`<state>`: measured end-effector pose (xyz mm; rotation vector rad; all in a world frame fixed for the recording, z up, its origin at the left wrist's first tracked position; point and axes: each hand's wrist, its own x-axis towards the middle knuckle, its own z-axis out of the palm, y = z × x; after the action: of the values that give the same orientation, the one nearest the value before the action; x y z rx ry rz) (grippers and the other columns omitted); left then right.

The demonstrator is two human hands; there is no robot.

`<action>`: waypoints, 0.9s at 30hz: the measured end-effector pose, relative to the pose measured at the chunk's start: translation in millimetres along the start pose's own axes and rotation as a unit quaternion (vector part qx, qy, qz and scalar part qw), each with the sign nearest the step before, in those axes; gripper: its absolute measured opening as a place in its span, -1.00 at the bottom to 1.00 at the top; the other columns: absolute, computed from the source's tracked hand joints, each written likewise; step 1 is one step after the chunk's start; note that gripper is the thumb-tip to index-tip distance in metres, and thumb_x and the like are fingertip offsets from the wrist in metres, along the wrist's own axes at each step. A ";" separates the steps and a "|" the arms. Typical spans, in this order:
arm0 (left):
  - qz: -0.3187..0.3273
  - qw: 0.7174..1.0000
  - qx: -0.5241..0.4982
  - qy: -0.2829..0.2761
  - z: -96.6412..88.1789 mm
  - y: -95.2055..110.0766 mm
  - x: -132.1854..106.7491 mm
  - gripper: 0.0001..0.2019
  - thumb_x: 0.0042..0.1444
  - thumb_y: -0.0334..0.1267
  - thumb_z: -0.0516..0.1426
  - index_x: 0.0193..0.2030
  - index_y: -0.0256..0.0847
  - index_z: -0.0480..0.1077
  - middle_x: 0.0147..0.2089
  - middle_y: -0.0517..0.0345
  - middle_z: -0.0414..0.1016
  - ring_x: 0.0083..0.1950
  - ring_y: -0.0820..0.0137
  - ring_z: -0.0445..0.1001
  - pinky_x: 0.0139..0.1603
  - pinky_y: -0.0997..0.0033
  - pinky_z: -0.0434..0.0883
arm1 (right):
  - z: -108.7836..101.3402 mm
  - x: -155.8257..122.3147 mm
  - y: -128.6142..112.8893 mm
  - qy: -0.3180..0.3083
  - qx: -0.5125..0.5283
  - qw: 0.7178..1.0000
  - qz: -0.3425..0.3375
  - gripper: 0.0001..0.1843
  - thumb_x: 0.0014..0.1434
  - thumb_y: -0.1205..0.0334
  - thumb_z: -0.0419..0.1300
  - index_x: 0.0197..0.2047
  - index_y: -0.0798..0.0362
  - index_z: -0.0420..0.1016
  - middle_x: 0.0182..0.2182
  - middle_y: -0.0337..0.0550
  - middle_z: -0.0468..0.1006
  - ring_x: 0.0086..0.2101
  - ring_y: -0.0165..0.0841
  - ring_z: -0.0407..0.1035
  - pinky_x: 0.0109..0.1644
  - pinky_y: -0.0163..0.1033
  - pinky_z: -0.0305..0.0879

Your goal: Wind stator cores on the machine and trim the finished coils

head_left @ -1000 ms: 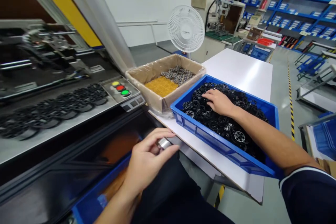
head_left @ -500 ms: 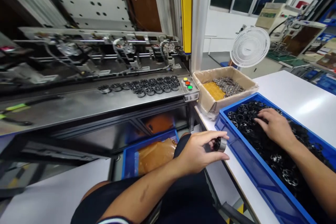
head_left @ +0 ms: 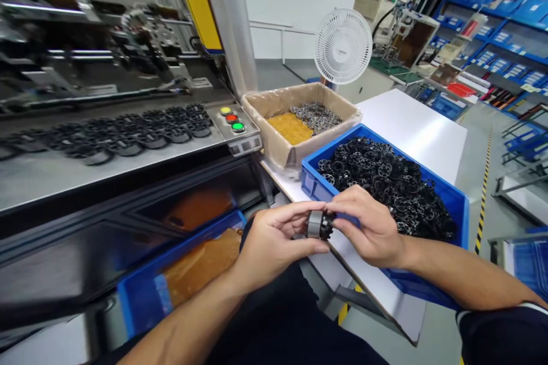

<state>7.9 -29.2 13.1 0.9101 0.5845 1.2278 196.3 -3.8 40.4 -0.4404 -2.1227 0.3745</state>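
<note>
- Head view: both hands meet low at centre, above the person's lap, just off the near edge of the white surface [head_left: 411,125].
- Left hand [head_left: 274,239]: thumb and fingers closed round a short metal ring [head_left: 314,224], gripping it from the left.
- Right hand [head_left: 370,228]: fingers clamped on a black toothed part [head_left: 327,228], which is held against the ring's right face so that the two pieces touch.
- How far the toothed part sits inside the ring cannot be told, as fingers cover much of it.
- Blue bin [head_left: 309,181]: on the white surface just behind the right hand, heaped with loose black parts [head_left: 385,182].
- Cardboard box [head_left: 274,145]: lined with clear plastic, right against the bin's far-left side. It holds grey rings [head_left: 317,116] beside a yellow patch [head_left: 291,128].
- Button panel [head_left: 233,120]: just left of the box, with yellow, red and green buttons in a line.
- Machine deck [head_left: 64,177]: a row of black wheels [head_left: 128,137] lies along it, blurred.
- Lower blue bin [head_left: 141,296]: beneath the deck, left of the left hand, with an amber bag [head_left: 201,262] inside.
- White fan [head_left: 343,45]: upright behind the box.
</note>
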 end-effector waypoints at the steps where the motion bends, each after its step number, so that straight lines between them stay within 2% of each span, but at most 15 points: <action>1: 0.005 1.000 -0.002 -0.009 2.6 -0.4 -0.4 -0.45 -0.35 -0.70 0.42 -0.16 -0.14 0.65 -0.31 0.23 0.72 -0.29 0.40 0.70 -0.26 0.67 0.60 | 0.1 -1.4 0.9 0.008 -0.011 1.000 -0.006 -0.72 0.29 0.45 0.18 0.06 0.12 0.49 -0.24 -0.02 0.56 -0.21 -0.28 0.47 -0.15 -0.12 0.45; 5: 0.039 0.999 0.013 -0.012 8.7 -0.9 -2.5 -0.42 -0.30 -0.74 0.38 -0.14 -0.09 0.65 -0.28 0.27 0.72 -0.26 0.44 0.69 -0.23 0.71 0.58 | -0.5 -3.9 0.8 0.012 -0.054 0.998 -0.031 -0.74 0.25 0.48 0.21 -0.01 0.10 0.49 -0.21 -0.01 0.52 -0.21 -0.29 0.43 -0.17 -0.13 0.45; 12: 0.083 0.995 0.053 0.020 2.8 -0.2 -6.8 -0.42 -0.32 -0.75 0.38 -0.13 -0.13 0.65 -0.22 0.25 0.73 -0.23 0.42 0.70 -0.16 0.68 0.59 | 0.9 -3.4 4.9 -0.033 -0.052 0.994 -0.086 -0.53 0.18 0.46 0.22 0.17 0.25 0.34 -0.10 0.15 0.48 -0.08 -0.19 0.41 -0.07 -0.01 0.48; 15: 0.071 0.996 0.049 0.007 1.3 0.1 -7.8 -0.39 -0.31 -0.75 0.38 -0.11 -0.10 0.64 -0.23 0.25 0.73 -0.24 0.42 0.70 -0.16 0.66 0.59 | 1.0 -2.7 7.6 -0.040 -0.076 0.990 -0.109 -0.61 0.22 0.48 0.22 0.11 0.21 0.37 -0.12 0.10 0.49 -0.08 -0.22 0.42 -0.04 -0.03 0.49; 18: 0.049 0.998 0.033 -0.016 0.9 1.8 -8.2 -0.41 -0.28 -0.72 0.39 -0.09 -0.11 0.63 -0.25 0.25 0.73 -0.26 0.42 0.70 -0.18 0.68 0.58 | 0.5 -1.9 8.2 -0.032 -0.089 0.988 -0.119 -0.69 0.29 0.35 0.22 0.09 0.21 0.38 -0.15 0.09 0.51 -0.11 -0.22 0.43 -0.06 -0.03 0.51; 20: 0.039 0.999 0.029 -0.020 1.3 3.5 -7.9 -0.44 -0.26 -0.70 0.39 -0.10 -0.12 0.64 -0.26 0.24 0.73 -0.27 0.43 0.70 -0.20 0.69 0.58 | 0.1 -1.6 7.6 -0.025 -0.101 0.987 -0.121 -0.66 0.31 0.27 0.22 0.11 0.22 0.37 -0.16 0.10 0.52 -0.12 -0.21 0.44 -0.07 -0.03 0.53; 25: 0.044 0.999 0.019 -0.014 3.7 6.2 -6.0 -0.46 -0.26 -0.70 0.38 -0.13 -0.12 0.64 -0.25 0.26 0.73 -0.28 0.45 0.69 -0.21 0.68 0.59 | -1.1 -1.7 6.8 -0.034 -0.131 0.981 -0.138 -0.70 0.33 0.38 0.14 0.12 0.12 0.36 -0.13 0.05 0.54 -0.11 -0.25 0.46 -0.09 -0.06 0.55; 27: 0.042 0.999 0.016 -0.017 4.7 6.4 -5.8 -0.45 -0.26 -0.72 0.37 -0.13 -0.10 0.64 -0.26 0.27 0.73 -0.29 0.46 0.69 -0.22 0.69 0.59 | -1.7 -1.8 7.3 -0.035 -0.136 0.979 -0.148 -0.73 0.33 0.34 0.16 0.09 0.16 0.38 -0.15 0.07 0.54 -0.12 -0.23 0.46 -0.11 -0.05 0.56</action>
<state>6.7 -35.6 20.5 0.9885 0.5440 1.2787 199.9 2.1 37.0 -0.2601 -2.2748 -0.0739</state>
